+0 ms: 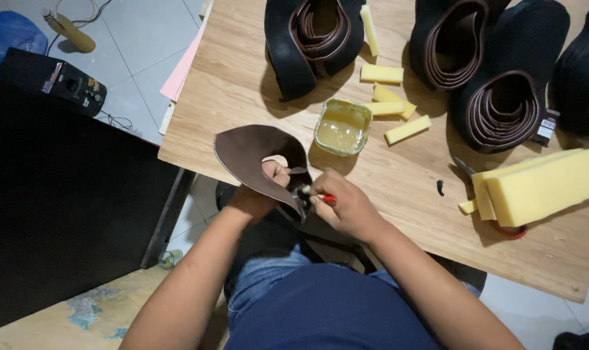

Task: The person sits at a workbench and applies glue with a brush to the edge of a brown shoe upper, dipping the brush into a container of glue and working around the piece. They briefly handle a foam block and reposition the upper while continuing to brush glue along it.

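My left hand [263, 190] holds a curved piece of dark brown leather [246, 152] over the near edge of the wooden table [242, 84], thumb through its cut-out. My right hand [348, 206] grips a small brush with a red handle [318, 197], its tip touching the leather's lower edge. An open tub of yellowish glue [342, 127] stands just beyond both hands.
Several black shoe uppers with brown lining [314, 39] lie at the table's far side, among yellow foam strips [381, 73]. A big yellow foam block [542, 183] rests at the right over scissors with red handles [508, 231]. A dark cabinet [61, 194] stands at the left.
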{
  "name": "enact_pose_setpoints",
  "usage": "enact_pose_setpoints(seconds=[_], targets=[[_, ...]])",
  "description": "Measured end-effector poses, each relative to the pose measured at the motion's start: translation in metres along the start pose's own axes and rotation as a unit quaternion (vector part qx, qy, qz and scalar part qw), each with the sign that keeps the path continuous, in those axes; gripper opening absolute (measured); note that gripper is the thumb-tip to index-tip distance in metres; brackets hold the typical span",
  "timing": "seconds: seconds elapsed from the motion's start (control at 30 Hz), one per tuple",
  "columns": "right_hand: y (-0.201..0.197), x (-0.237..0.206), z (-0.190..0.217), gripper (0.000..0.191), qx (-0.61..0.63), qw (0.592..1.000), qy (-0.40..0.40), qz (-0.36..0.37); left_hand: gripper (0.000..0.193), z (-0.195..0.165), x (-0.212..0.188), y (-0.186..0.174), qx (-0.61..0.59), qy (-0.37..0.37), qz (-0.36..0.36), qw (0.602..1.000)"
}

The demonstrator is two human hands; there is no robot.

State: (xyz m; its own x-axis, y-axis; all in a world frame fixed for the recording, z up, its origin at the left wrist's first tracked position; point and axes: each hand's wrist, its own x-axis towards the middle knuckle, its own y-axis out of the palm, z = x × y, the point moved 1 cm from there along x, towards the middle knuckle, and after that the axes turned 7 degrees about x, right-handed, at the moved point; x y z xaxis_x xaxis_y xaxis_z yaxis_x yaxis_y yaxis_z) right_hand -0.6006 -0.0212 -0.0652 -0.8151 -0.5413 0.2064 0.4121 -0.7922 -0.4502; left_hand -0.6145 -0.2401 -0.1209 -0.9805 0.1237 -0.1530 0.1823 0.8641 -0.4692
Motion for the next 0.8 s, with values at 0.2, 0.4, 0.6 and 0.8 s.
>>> enact_pose_setpoints(seconds=[0.2,0.4,0.6,0.8], targets=[[-0.005,-0.008,0.001,0.012,0.004,1.000,-0.017,-0.018,0.022,-0.008,0.013,-0.010,0.011,-0.100,0.050,0.994],[0.005,0.001,-0.003,0.031,-0.133,0.983,-0.119,0.043,0.023,-0.014,0.014,-0.008,0.063,-0.076,0.031,0.995],[0.010,-0.015,0.005,0.026,-0.249,0.959,-0.135,0.002,0.026,-0.011,0.018,0.009,0.148,0.010,-0.007,0.989],[0.001,-0.024,0.018,0.022,-0.143,0.986,-0.078,-0.033,0.022,-0.007,0.010,0.008,0.134,0.036,-0.009,0.990]])
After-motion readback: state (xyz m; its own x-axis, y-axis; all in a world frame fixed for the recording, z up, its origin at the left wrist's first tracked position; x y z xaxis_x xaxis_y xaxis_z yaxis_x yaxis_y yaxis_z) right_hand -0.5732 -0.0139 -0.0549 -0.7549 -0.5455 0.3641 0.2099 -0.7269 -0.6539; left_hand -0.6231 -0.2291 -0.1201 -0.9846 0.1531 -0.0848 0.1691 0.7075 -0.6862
